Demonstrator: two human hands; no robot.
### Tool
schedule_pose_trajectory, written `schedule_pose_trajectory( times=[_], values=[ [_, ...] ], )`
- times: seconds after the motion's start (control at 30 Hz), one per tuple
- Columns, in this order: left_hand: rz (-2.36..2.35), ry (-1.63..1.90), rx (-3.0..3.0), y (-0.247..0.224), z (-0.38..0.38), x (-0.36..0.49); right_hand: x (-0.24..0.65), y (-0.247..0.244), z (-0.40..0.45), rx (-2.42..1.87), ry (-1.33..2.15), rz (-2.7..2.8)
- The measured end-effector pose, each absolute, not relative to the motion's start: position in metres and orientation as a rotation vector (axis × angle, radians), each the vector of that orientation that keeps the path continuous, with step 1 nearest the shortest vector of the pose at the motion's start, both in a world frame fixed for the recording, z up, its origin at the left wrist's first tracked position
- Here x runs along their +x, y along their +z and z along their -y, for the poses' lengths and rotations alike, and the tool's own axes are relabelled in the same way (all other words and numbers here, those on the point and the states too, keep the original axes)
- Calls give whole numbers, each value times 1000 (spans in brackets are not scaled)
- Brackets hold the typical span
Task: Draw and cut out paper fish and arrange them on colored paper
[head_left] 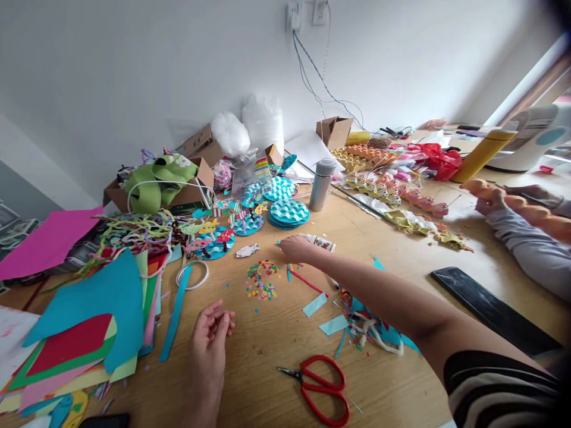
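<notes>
My right hand (pixel 295 248) reaches across the table with its fingers closed and turned down. A speck of blue shows at its fingertips, but what it holds is hidden. Just beyond it lies a white glue bottle (pixel 322 242), partly covered by the arm. Colourful paper dots (pixel 262 280) are spread between my hands, and a white paper fish (pixel 247 250) lies to the left of the right hand. My left hand (pixel 212 333) hovers near the table, fingers curled against the thumb, with nothing visible in them. Red-handled scissors (pixel 323 386) rest open in front of me.
Wavy blue discs (pixel 289 213) are stacked beside a grey flask (pixel 323 184). Coloured paper sheets (pixel 89 303) pile up at the left. Paper scraps (pixel 366 327) lie under my right arm, near a dark flat object (pixel 491 312). A co-worker's hand (pixel 493 202) holds an orange egg-carton strip (pixel 526 209).
</notes>
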State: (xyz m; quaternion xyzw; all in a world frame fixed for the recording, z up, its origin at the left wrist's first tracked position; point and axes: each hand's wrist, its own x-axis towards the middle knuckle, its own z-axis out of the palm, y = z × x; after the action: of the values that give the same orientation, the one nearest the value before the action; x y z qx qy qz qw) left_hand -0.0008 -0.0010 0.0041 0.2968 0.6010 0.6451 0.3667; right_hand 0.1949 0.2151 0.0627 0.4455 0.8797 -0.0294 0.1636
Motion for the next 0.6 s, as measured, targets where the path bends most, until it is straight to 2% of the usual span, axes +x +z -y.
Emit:
schedule_pose_trajectory(
  times=[0.33,0.6],
  values=[
    [-1541,1649,757,6,3,-1,197,74,-214,1238,-111,-2512],
    [-1556,1636,776,8,3,0,196,64,-213,1224,-164,-2459]
  ],
)
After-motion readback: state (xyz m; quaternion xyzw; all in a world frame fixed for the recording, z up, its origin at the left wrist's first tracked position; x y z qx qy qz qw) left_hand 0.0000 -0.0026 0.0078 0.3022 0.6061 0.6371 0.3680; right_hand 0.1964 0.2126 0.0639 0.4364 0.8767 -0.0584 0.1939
